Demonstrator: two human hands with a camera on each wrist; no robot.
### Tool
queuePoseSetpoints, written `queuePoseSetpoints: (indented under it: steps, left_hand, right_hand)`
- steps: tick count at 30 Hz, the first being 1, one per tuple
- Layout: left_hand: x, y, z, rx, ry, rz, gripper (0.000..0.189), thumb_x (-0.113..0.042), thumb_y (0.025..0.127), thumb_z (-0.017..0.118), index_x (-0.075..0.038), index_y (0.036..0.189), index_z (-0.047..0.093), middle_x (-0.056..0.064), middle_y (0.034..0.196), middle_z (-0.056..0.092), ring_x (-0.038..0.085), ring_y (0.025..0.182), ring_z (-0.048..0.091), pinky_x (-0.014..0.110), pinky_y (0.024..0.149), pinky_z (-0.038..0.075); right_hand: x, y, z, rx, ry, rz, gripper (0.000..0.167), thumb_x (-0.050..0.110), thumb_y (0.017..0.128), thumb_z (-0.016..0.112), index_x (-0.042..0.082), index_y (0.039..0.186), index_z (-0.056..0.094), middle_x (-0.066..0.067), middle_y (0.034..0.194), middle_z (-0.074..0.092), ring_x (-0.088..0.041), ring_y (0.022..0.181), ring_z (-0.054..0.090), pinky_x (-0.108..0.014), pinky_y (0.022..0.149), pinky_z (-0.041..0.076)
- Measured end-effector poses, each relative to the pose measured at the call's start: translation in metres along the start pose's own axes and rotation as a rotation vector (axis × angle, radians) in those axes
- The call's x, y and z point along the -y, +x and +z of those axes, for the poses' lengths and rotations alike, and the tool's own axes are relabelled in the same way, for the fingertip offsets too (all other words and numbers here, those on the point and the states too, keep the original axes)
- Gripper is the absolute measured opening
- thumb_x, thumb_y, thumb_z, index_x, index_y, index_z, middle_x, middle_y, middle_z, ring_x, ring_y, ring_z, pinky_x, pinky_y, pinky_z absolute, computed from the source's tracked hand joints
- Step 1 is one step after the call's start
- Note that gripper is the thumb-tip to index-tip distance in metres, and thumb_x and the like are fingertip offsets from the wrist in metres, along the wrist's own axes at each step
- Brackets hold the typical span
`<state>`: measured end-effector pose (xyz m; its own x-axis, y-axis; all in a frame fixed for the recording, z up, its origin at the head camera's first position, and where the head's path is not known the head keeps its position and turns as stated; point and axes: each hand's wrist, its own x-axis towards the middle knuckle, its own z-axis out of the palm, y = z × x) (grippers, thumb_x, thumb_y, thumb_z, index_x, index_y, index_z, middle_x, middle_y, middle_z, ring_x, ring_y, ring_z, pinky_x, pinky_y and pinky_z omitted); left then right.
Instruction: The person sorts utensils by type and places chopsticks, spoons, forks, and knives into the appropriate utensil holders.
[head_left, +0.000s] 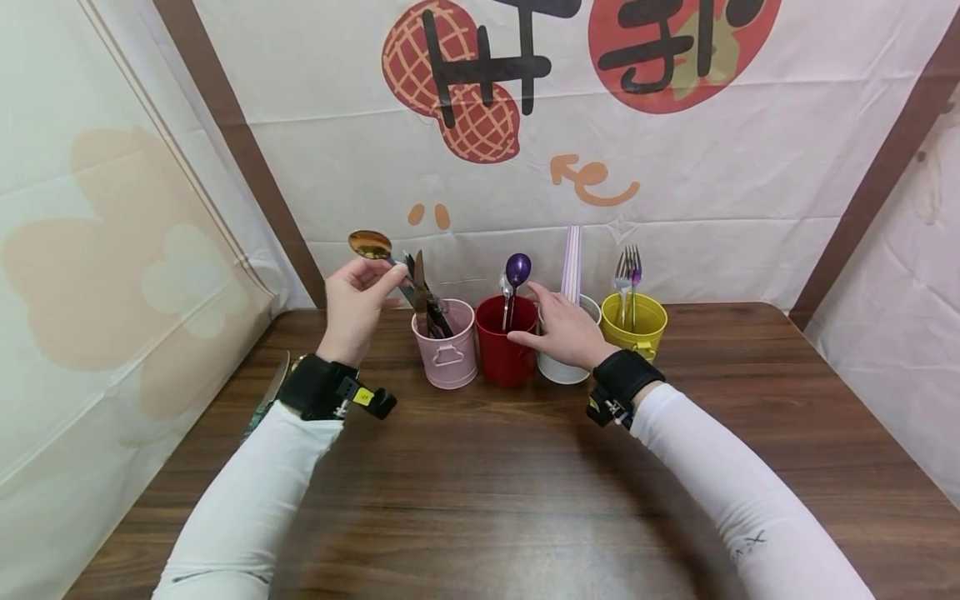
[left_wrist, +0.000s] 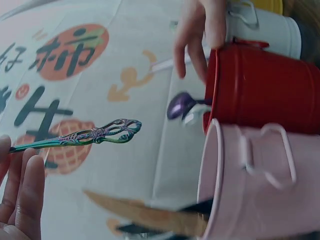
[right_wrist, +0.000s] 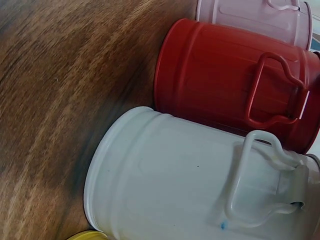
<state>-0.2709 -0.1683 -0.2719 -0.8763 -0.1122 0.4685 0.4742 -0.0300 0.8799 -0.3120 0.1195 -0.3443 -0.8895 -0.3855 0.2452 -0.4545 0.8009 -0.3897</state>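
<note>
My left hand (head_left: 351,304) pinches a spoon (head_left: 371,244) between thumb and fingers, up beside the pink bucket (head_left: 450,371). Its gold bowl points up and left, while the ornate rainbow-coloured handle (left_wrist: 100,136) shows in the left wrist view. Knives (head_left: 420,287) lean out of the pink bucket. My right hand (head_left: 566,329) reaches over the rims of the red bucket (head_left: 507,362) and the white bucket (head_left: 561,372), fingers spread and relaxed. In the red bucket stand a purple spoon (head_left: 517,269) and a silver spoon (head_left: 506,287), just left of those fingers.
The white bucket holds pale striped chopsticks (head_left: 572,262). Forks (head_left: 628,275) stand in the yellow bucket (head_left: 651,325) at the row's right end. A knife (head_left: 272,387) lies on the brown table (head_left: 480,500), partly behind my left forearm. A printed cloth (head_left: 315,108) hangs behind.
</note>
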Motion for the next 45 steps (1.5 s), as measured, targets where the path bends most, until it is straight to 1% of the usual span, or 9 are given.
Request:
queuePoseSetpoints:
  steps: [6,10,15,17,21,29,34,41,45]
  left_hand:
    - [0.007,0.008,0.023,0.085,0.097,0.000,0.013,-0.011,0.090,0.071,0.001,0.090,0.067,-0.001,0.080,0.070,0.015,0.076,0.068,0.026,0.060,0.056]
    - [0.019,0.010,0.032,0.143,0.208,-0.023,0.025,-0.015,0.092,0.069,0.009,0.100,0.068,0.010,0.086,0.072,0.012,0.076,0.069,0.032,0.065,0.057]
    - [0.038,0.012,0.044,0.200,0.266,-0.091,0.024,-0.013,0.093,0.067,0.009,0.102,0.068,0.023,0.093,0.070,0.032,0.085,0.069,0.041,0.072,0.057]
    - [0.045,0.011,0.049,0.221,0.347,-0.080,0.022,-0.014,0.093,0.068,0.006,0.100,0.070,0.021,0.093,0.070,0.035,0.087,0.067,0.040,0.074,0.055]
    - [0.056,0.008,0.057,0.255,0.559,-0.035,0.022,-0.022,0.091,0.071,-0.001,0.095,0.075,0.012,0.090,0.072,0.025,0.085,0.063,0.032,0.070,0.049]
    - [0.068,0.003,0.065,0.285,0.850,-0.068,0.024,-0.035,0.090,0.070,-0.012,0.092,0.077,0.003,0.085,0.071,0.020,0.081,0.061,0.034,0.065,0.045]
    - [0.072,0.005,0.068,0.263,0.940,-0.052,0.024,-0.036,0.090,0.069,-0.015,0.091,0.079,0.001,0.077,0.070,0.019,0.073,0.058,0.033,0.057,0.042]
    - [0.073,0.007,0.074,0.283,1.018,-0.128,0.023,-0.039,0.089,0.070,-0.017,0.092,0.080,-0.002,0.083,0.072,0.019,0.080,0.061,0.048,0.076,0.042]
    - [0.074,0.007,0.076,0.293,1.031,-0.139,0.025,-0.039,0.089,0.070,-0.016,0.088,0.079,-0.001,0.082,0.071,0.019,0.077,0.059,0.044,0.074,0.044]
  right_hand:
    - [-0.002,0.001,0.001,-0.009,0.008,-0.004,0.093,0.065,0.086,0.059,0.009,0.152,0.024,-0.010,0.141,0.050,-0.027,0.120,0.048,-0.047,0.095,0.045]
    - [-0.003,0.001,0.002,-0.024,-0.003,-0.013,0.093,0.065,0.085,0.059,0.009,0.151,0.026,-0.009,0.140,0.051,-0.026,0.117,0.049,-0.045,0.092,0.046]
    - [-0.002,0.000,0.002,-0.035,-0.014,-0.023,0.092,0.064,0.085,0.061,0.009,0.151,0.027,-0.009,0.139,0.053,-0.026,0.116,0.050,-0.045,0.091,0.046]
    - [-0.002,0.000,0.002,-0.035,-0.018,-0.021,0.092,0.063,0.086,0.061,0.009,0.151,0.027,-0.008,0.139,0.053,-0.026,0.117,0.050,-0.045,0.092,0.046]
    - [-0.002,0.000,0.002,-0.034,-0.024,-0.021,0.091,0.063,0.086,0.061,0.008,0.151,0.027,-0.008,0.139,0.053,-0.026,0.115,0.050,-0.044,0.090,0.047]
    - [0.000,-0.001,0.001,-0.028,-0.033,-0.018,0.090,0.061,0.086,0.062,0.009,0.151,0.027,-0.009,0.138,0.053,-0.026,0.115,0.050,-0.044,0.090,0.047]
    - [0.001,-0.001,0.001,-0.025,-0.044,-0.017,0.090,0.062,0.086,0.061,0.009,0.151,0.027,-0.009,0.136,0.054,-0.025,0.110,0.052,-0.042,0.086,0.048]
    - [0.000,0.000,0.000,-0.031,-0.028,-0.018,0.089,0.060,0.087,0.062,0.008,0.151,0.027,-0.009,0.138,0.054,-0.026,0.117,0.051,-0.044,0.092,0.046]
    - [0.000,0.000,0.001,-0.028,-0.027,-0.024,0.089,0.060,0.087,0.062,0.008,0.151,0.026,-0.009,0.138,0.054,-0.027,0.119,0.050,-0.044,0.093,0.046]
